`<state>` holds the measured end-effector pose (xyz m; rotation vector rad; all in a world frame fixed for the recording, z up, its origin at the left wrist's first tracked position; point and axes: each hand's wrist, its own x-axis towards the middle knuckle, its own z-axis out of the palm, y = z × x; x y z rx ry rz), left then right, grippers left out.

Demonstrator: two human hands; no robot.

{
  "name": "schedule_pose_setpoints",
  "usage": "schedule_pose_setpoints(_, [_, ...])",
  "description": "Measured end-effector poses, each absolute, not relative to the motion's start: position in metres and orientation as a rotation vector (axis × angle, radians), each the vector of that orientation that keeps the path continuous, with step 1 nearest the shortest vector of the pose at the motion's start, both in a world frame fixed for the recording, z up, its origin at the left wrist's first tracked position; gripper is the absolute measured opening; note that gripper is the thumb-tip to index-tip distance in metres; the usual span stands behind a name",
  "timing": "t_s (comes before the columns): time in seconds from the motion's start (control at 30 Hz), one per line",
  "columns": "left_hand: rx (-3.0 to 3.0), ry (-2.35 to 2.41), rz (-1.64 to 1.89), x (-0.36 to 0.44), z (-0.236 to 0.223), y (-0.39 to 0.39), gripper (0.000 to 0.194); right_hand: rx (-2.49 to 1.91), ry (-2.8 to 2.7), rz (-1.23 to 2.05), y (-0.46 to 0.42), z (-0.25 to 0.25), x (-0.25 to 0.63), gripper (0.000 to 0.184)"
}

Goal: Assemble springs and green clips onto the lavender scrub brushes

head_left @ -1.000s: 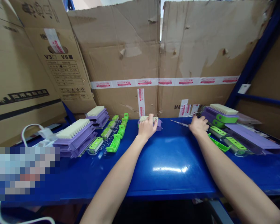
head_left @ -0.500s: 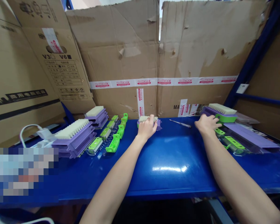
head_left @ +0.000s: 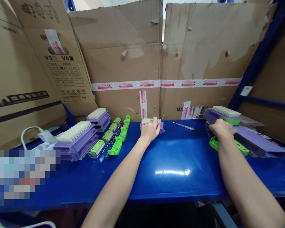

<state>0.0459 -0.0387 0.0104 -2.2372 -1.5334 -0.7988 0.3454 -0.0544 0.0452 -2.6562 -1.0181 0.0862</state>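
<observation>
Clearly the work in hand is a small purple brush [head_left: 154, 123] with pale bristles, lying at the back middle of the blue surface [head_left: 171, 164], just in front of the cardboard wall [head_left: 133, 63]. The left hand [head_left: 149, 130] lies over it, fingers curled down on its top, pinning it in place. The right hand [head_left: 222, 129] is well apart to the right, down among the green clips [head_left: 242, 146] and purple parts [head_left: 256, 139]; its fingers are bent over them, but whether they hold one I cannot tell. A thin screwdriver [head_left: 183, 126] lies loose between the two hands.

By my reading this is a fetching step — one hand steadies the brush while the other picks a part for it. The next move calls for a firm pinch on a single green clip, lifted without dragging its neighbours, and the brush kept from sliding. Finished brushes [head_left: 76, 139] sit stacked at far left.
</observation>
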Motion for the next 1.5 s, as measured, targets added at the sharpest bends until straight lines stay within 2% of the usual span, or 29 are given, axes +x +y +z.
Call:
schedule_pose_setpoints(0.5, [-2.249,-1.552,-0.779,0.046,0.011,-0.04,0.03,-2.528,-1.055,0.157,-0.057,0.043,0.344,0.039])
schedule_pose_setpoints(0.7, [-2.238,-1.544,-0.789,0.046,0.012,-0.04,0.029,-2.558,-1.158,-0.133,-0.054,0.054,0.312,0.036])
schedule_pose_setpoints(0.87, [-2.235,-1.544,-0.792,0.046,0.012,-0.04,0.028,-2.399,-1.611,-0.346,-0.05,0.055,0.263,0.032])
schedule_pose_setpoints(1.07, [-2.244,-1.569,-0.779,0.045,0.013,-0.041,0.029,-1.913,-2.116,-0.19,-0.042,0.033,0.229,0.05])
schedule_pose_setpoints(1.2, [-2.241,-1.565,-0.761,0.046,0.015,-0.042,0.029,-1.69,-2.301,-0.086,-0.038,0.022,0.221,0.049])
schedule_pose_setpoints(1.4, [-2.264,-1.567,-0.737,0.046,0.016,-0.043,0.03,-1.847,-2.148,-0.288,-0.043,0.029,0.22,0.039])
schedule_pose_setpoints(1.5, [-2.262,-1.556,-0.72,0.045,0.015,-0.042,0.03,-1.94,-2.132,-0.245,-0.045,0.033,0.22,0.038])
